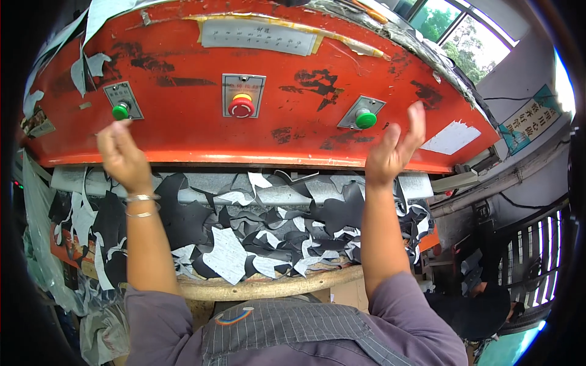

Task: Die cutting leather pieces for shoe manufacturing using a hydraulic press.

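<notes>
Scraps of thin flat material (186, 213), black and white with irregular cut outlines, lie in an overlapping heap on the long grey metal bed (421, 186), from near its left end to near its right end. One large angular white piece (224, 255) rests close to the front edge, left of the middle. Above the back edge of this bed stands the wide orange-red metal panel (274, 140), which carries a round green push button (120, 111) toward its left edge, a second green button (365, 119) toward its right edge, and between them a round red button with yellow collar (242, 108).

The left hand (126, 158) is raised just below the first green button; it is released, fingers slightly bent, grasping nothing. Whether its fingertips touch this button, one cannot tell. The right hand (394, 151) is lifted beside the second green button, also released, with fingers apart. Beyond the front left corner of the bed is a crumpled pale grey bag or sheet (105, 335); its contents cannot be seen.
</notes>
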`<action>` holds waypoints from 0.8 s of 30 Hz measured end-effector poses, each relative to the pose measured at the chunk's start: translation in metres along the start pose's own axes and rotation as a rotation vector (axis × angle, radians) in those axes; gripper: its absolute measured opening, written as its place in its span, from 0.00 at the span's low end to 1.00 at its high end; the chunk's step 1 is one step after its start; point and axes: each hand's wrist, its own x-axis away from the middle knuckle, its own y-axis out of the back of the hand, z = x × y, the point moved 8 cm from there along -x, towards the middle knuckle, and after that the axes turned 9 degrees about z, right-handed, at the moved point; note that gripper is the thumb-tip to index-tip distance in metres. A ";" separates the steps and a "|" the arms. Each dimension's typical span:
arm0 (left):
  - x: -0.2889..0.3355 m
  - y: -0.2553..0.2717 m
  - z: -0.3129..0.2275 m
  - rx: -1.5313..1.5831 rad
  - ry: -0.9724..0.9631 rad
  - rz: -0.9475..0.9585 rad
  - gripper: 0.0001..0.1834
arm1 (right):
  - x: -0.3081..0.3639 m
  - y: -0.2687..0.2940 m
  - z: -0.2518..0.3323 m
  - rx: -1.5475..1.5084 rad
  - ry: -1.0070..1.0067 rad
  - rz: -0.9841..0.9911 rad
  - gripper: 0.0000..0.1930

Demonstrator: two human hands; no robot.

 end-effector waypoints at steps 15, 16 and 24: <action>0.226 0.001 -0.158 0.144 0.089 1.487 0.23 | 0.170 0.013 0.133 -0.359 -0.094 1.582 0.34; 0.243 0.002 -0.170 0.131 0.094 1.522 0.26 | 0.195 0.026 0.141 -0.330 -0.083 1.657 0.34; 0.264 -0.015 -0.183 -0.164 -0.016 1.357 0.21 | 0.211 0.029 0.134 -0.114 -0.097 1.476 0.20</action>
